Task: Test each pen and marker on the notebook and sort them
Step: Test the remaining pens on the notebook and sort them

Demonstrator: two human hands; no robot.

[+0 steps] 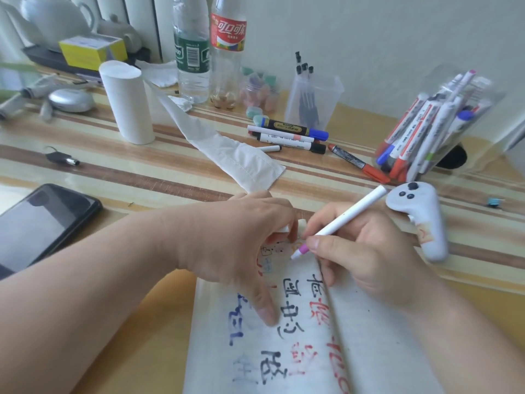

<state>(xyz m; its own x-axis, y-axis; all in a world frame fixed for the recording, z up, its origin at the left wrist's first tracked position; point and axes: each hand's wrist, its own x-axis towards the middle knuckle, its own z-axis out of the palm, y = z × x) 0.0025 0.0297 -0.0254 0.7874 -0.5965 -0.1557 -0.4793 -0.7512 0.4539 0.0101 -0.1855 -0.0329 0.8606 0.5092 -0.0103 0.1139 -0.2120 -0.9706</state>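
Note:
An open notebook (306, 351) lies at the bottom centre, its pages covered in black, blue and red writing. My right hand (366, 257) grips a white marker with a purple collar (338, 223), tip down on the top of the page. My left hand (241, 243) presses on the left page, thumb stretched out, and its fingers hold a small white cap (282, 229). Several markers (287, 135) lie in a group on the table beyond. A clear tipped container (431, 135) at the right holds several more markers. A clear cup (312, 100) holds black pens.
A white handheld controller (420, 220) lies right of my right hand. A dark phone (42, 223) sits at the left. A tissue roll (125, 103) trails a strip toward the notebook. Two plastic bottles (210, 46), a red marker (358, 163) and small clutter stand behind.

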